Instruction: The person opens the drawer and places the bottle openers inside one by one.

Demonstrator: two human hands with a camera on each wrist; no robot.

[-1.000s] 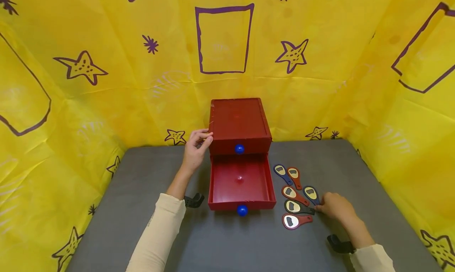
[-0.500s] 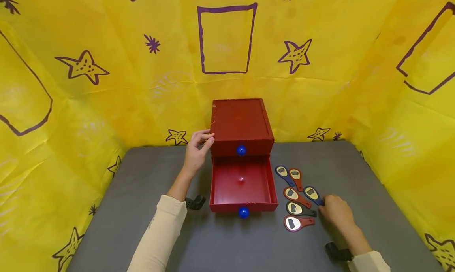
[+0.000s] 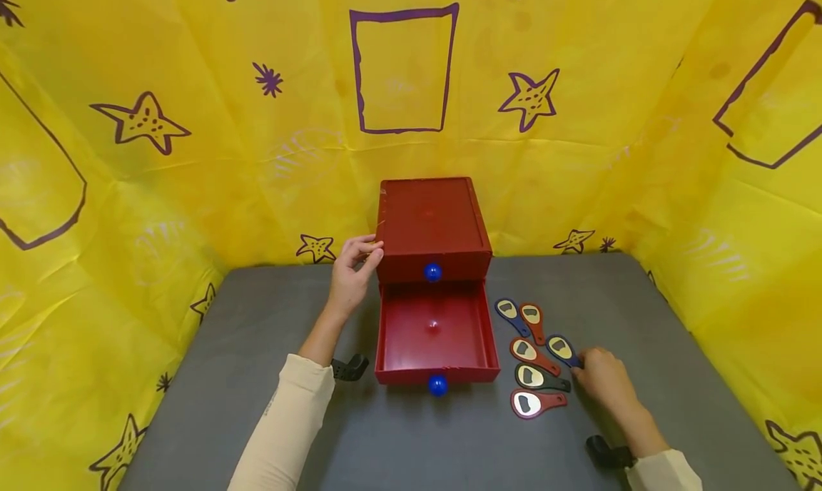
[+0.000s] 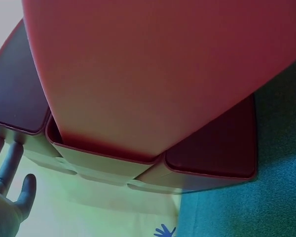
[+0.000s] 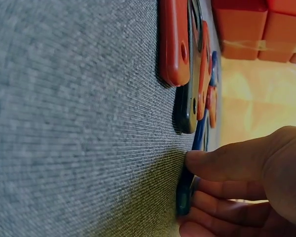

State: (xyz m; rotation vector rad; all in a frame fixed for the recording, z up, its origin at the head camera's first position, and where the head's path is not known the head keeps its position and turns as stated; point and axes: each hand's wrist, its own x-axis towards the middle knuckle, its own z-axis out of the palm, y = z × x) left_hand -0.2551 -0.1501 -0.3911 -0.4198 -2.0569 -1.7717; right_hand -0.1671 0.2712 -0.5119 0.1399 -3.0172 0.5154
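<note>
A red two-drawer cabinet (image 3: 427, 216) stands against the yellow backdrop, its lower drawer (image 3: 433, 334) pulled out with nothing inside. My left hand (image 3: 349, 280) rests its fingertips on the cabinet's left side near the top, fingers loosely extended. In the left wrist view, those fingers (image 4: 12, 165) reach up to the cabinet's wall. To the right of the drawer lie several bottle openers in blue, red and black. My right hand (image 3: 606, 380) pinches the handle end of a blue bottle opener (image 3: 561, 350), thumb on one side and fingers on the other, close over the table in the right wrist view.
Beside it lie a black bottle opener (image 3: 539, 377) and a front red bottle opener (image 3: 536, 403). A blue bottle opener (image 3: 510, 314) lies farther back. Round blue knobs stick out from both drawers. The grey table (image 3: 244, 405) meets the yellow backdrop (image 3: 270, 191) at the back.
My right hand's fingertips have shifted slightly from beside the black bottle opener's handle end onto the blue one's handle. The left hand and the drawer stay in place.
</note>
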